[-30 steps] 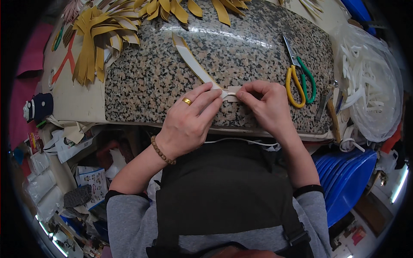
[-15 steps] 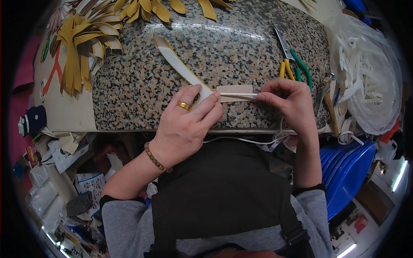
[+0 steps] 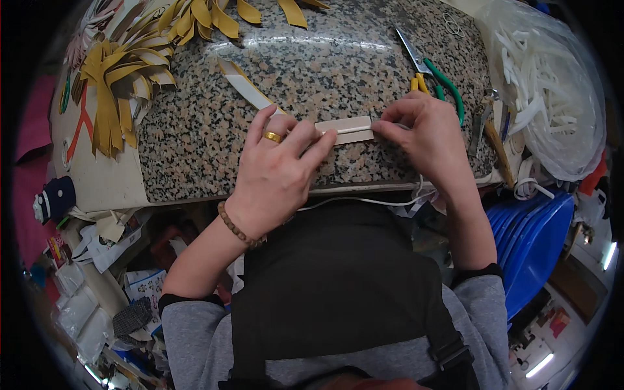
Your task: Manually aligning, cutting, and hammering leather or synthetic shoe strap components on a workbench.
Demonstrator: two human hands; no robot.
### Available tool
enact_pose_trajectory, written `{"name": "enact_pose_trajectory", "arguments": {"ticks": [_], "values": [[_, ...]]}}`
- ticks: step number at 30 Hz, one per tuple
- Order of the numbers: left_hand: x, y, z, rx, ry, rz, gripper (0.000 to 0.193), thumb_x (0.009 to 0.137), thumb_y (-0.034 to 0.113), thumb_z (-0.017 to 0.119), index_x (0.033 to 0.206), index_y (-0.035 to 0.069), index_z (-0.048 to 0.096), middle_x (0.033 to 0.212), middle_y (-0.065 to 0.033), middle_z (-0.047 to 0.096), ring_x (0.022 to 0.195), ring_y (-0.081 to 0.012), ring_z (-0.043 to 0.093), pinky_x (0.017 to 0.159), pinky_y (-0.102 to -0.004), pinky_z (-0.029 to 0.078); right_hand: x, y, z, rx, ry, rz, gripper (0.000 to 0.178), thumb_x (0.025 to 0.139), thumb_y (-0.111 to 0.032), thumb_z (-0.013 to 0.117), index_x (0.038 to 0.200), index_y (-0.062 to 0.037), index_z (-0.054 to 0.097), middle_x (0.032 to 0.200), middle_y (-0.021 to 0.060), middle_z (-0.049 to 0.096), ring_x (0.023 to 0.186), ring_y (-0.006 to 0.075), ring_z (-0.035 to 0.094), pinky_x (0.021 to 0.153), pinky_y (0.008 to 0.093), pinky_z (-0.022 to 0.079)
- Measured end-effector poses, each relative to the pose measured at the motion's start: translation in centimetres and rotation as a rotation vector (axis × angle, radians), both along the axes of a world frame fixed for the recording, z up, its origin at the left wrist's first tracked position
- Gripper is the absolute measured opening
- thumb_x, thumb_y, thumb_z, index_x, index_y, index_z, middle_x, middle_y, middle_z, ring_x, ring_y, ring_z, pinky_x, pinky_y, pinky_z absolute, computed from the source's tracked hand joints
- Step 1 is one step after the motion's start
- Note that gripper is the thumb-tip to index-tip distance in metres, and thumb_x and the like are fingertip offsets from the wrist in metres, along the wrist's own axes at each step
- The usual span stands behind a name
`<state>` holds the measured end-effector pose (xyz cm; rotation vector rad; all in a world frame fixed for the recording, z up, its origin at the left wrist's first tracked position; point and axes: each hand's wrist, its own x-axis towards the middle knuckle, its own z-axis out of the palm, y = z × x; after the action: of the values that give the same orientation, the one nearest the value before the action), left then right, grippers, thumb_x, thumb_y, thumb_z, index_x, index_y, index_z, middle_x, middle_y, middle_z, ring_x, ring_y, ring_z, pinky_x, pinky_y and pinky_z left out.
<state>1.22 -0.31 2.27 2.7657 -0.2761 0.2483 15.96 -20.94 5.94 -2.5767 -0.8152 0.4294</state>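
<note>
My left hand, with a gold ring, is pressed over a curved yellow-edged strip with a whitish face; its far end sticks out beyond the fingers. To the right of these fingers lies a flat beige piece on the stone. A thin white cord runs lengthwise along it. At the piece's right end, the thumb and fingertips of my right hand pinch together at the cord's end. How the strip and the beige piece meet is hidden under my left hand.
Beyond my right hand lie scissors and green-handled pliers. A clear bag of white strips stands at the right. Yellow strips are heaped far left on the granite slab. Blue stacked plastic sits below the table edge.
The white cord has come down along the middle of the beige piece. My right hand has moved slightly left and away from me, and the left hand's fingers have spread over the strip.
</note>
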Motion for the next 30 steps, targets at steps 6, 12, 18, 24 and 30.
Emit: {"name": "enact_pose_trajectory", "arguments": {"ticks": [6,12,18,24,30], "values": [[-0.4,-1.5,-1.9,-0.240,-0.162,0.078,0.037,0.082,0.002,0.074,0.117,0.012,0.075,0.114,-0.0032,0.068,0.109,-0.0295,0.061,0.100,-0.0473,0.047,2.0,-5.3,-3.5,-0.134,-0.521,-0.154,0.037,0.092,-0.025,0.077,0.116,0.0020,0.069,0.106,0.0173,0.063,0.099,0.0354,0.065,0.087,0.0426,0.054],[-0.4,-2.9,-1.8,-0.256,-0.211,0.123,0.029,0.084,0.004,0.075,0.112,0.010,0.075,0.108,-0.0015,0.071,0.103,-0.0285,0.064,0.096,-0.0440,0.048,3.2,-6.1,-3.6,-0.083,-0.560,-0.115,0.034,0.097,-0.026,0.074,0.114,0.0016,0.063,0.106,0.0192,0.063,0.097,0.0393,0.064,0.086,0.0438,0.054],[-0.6,-2.3,-2.4,-0.277,-0.222,0.107,0.024,0.085,0.006,0.077,0.109,0.010,0.076,0.106,-0.0027,0.071,0.101,-0.0269,0.066,0.093,-0.0422,0.048,-7.9,-10.8,2.2,0.500,0.288,-0.233,0.086,0.068,-0.048,0.098,0.127,-0.0007,0.056,0.111,0.0032,0.062,0.102,0.0185,0.060,0.092,0.0346,0.049],[0.3,-1.9,-2.6,-0.392,-0.193,0.081,0.018,0.084,0.006,0.079,0.102,0.008,0.078,0.105,-0.0030,0.072,0.099,-0.0257,0.066,0.092,-0.0404,0.048,-13.5,-12.1,-0.1,0.090,0.813,-0.379,0.065,0.069,-0.035,0.096,0.113,0.0030,0.066,0.106,0.0149,0.066,0.102,0.0267,0.065,0.093,0.0361,0.049],[-0.1,-1.6,-2.6,-0.399,-0.199,0.078,0.019,0.083,0.007,0.080,0.102,0.009,0.079,0.105,-0.0025,0.072,0.097,-0.0251,0.066,0.090,-0.0397,0.048,-11.7,-7.8,-1.0,0.159,0.776,-0.400,0.056,0.084,-0.042,0.087,0.111,0.0026,0.068,0.095,0.0130,0.074,0.091,0.0229,0.070,0.086,0.0355,0.052]]}}
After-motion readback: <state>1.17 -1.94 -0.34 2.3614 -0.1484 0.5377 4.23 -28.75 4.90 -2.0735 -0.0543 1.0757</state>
